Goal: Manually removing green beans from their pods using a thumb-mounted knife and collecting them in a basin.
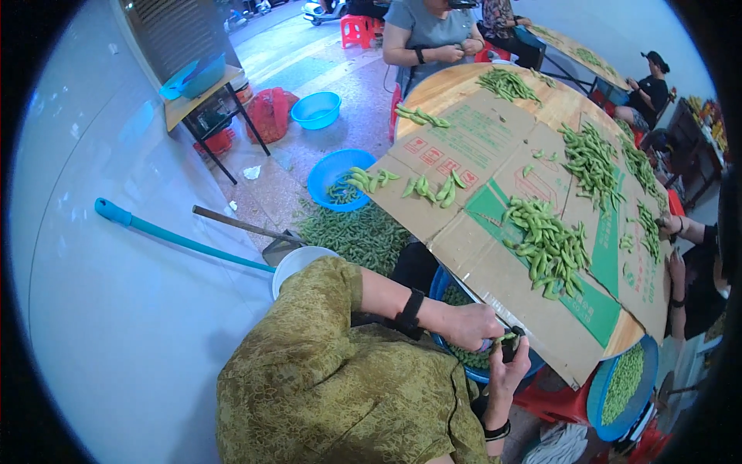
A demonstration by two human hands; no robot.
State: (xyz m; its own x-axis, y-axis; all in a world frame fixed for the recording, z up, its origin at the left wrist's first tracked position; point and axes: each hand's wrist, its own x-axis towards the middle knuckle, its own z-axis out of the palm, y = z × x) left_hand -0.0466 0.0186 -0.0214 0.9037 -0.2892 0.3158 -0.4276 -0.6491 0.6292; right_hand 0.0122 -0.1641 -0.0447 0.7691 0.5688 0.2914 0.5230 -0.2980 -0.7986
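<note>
My left hand (471, 326), with a black band on its wrist, is closed on one end of a green soybean pod (506, 337). Close against it, my right hand (508, 369) has its fingers bent round the same pod, with something black at the fingertips. Both hands meet beside the table's edge, over a blue basin (484, 377) that holds green beans. Up on the cardboard lies a pile of green pods (547, 243), a short way beyond my hands. The fingers partly hide the pod.
Flattened cardboard (433, 209) covers the round wooden table (429, 91). Empty husks (348, 236) heap on the floor by a blue basin (318, 179). Another basin (651, 371) of shelled beans stands at right. A person (429, 46) sits across the table; another person's hand (677, 271) works at right.
</note>
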